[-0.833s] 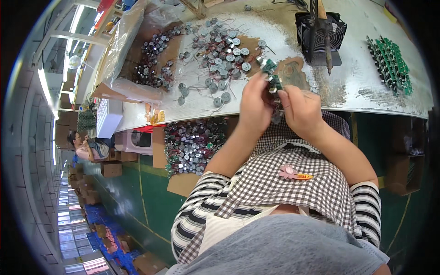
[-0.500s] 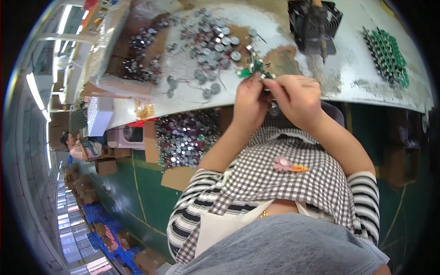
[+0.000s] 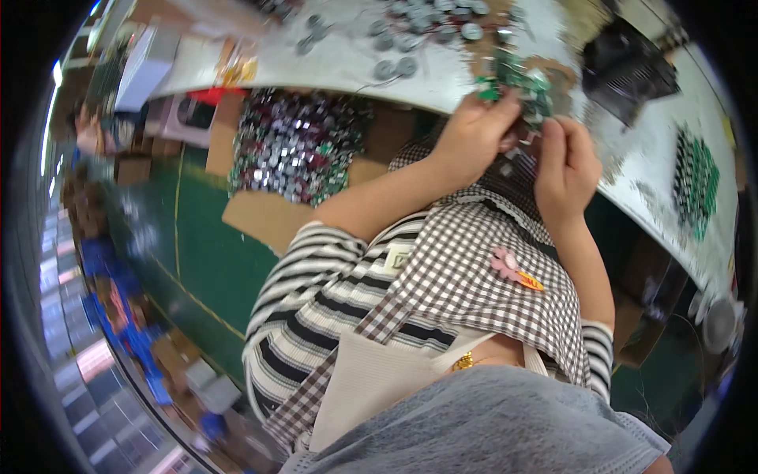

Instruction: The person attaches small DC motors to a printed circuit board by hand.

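Note:
Over the table's front edge, my left hand [image 3: 480,136] is closed on a small cluster of green circuit boards [image 3: 521,77], blurred by motion. My right hand [image 3: 570,167] is close beside it, thumb and fingers pinched together near a small shiny metal part [image 3: 529,139] below the boards. What the right fingers pinch, if anything, is too small to make out. Beyond my hands, round silver motor-like parts [image 3: 426,17] with thin wires lie loose on the white table [image 3: 316,71].
Below the table edge at left stands an open cardboard box [image 3: 264,220] full of shiny parts. A black fan unit [image 3: 632,71] stands at the back right, with stacked green boards [image 3: 695,183] farther right. Another person [image 3: 91,130] sits at far left.
The view has swung, so the table now slants down to the right. My hands have drawn apart, the right one away from the boards that stay in the left.

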The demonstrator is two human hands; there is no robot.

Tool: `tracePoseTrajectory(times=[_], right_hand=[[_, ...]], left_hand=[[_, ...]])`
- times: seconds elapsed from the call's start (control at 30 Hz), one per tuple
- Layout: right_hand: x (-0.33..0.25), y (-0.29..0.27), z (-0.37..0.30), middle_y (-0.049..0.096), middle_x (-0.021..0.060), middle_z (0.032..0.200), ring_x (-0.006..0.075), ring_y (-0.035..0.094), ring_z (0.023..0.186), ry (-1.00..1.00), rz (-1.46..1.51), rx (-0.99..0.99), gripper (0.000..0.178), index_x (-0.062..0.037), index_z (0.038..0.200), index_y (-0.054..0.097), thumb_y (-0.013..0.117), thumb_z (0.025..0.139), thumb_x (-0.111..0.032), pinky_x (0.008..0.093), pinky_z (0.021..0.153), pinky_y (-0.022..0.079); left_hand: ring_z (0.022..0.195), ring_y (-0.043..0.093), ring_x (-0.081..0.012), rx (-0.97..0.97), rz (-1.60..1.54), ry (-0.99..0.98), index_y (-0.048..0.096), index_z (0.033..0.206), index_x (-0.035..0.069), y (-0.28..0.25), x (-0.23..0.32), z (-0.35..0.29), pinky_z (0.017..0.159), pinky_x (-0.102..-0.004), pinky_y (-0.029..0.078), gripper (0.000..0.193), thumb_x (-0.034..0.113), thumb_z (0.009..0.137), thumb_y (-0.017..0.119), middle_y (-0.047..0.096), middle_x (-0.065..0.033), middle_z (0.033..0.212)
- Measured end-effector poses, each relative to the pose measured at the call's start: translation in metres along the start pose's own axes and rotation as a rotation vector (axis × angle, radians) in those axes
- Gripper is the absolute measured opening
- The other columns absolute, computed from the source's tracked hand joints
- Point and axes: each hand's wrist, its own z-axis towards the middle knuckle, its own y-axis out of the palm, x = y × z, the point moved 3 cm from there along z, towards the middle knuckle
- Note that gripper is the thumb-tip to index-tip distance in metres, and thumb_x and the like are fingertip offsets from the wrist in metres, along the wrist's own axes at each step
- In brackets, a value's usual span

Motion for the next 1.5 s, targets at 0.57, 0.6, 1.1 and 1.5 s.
tracePoseTrajectory(times=[0.57,0.6,1.1,1.5], right_hand=[[0.015,0.004,-0.014,0.062,0.0109,0.069,0.0166,0.062,0.058,-0.261,-0.019,-0.193,0.014,0.0053,0.096,0.059,0.062,0.084,-0.002,0.0243,0.055,0.048],[0.011,0.002,-0.013,0.062,0.0109,0.068,0.0177,0.062,0.057,-0.3,-0.032,-0.197,0.014,0.0052,0.095,0.059,0.063,0.084,-0.002,0.0249,0.054,0.048],[0.015,0.006,-0.021,0.063,0.0154,0.083,0.0294,0.064,0.073,-0.518,-0.298,-0.174,0.045,0.0106,0.108,0.051,0.061,0.065,0.006,0.0373,0.068,0.053],[0.043,-0.053,-0.05,0.062,0.0122,0.093,0.0117,0.057,0.071,0.533,0.922,-0.045,0.034,0.0006,0.12,0.045,0.057,0.089,-0.009,0.0224,0.058,0.047]], left_hand=[[0.078,0.058,-0.0385,-0.03,1.629,-0.007,0.055,0.099,-0.001,-0.165,0.077,-0.063,0.066,-0.0408,0.047,0.021,0.012,0.083,0.05,0.061,-0.021,0.081],[0.081,0.057,-0.0405,0.086,1.802,0.1,0.054,0.098,-0.001,-0.178,0.081,-0.065,0.069,-0.042,0.048,0.021,0.009,0.081,0.049,0.061,-0.0213,0.083],[0.062,0.053,-0.01,-0.191,0.967,0.171,0.058,0.096,-0.002,-0.013,0.022,-0.027,0.058,-0.0227,0.043,0.014,0.006,0.084,0.062,0.06,-0.0049,0.073],[0.052,0.043,-0.005,-0.358,0.449,-0.118,0.053,0.083,0.002,0.045,-0.008,0.011,0.047,-0.0179,0.033,0.018,0.017,0.094,0.051,0.055,-0.0027,0.066]])
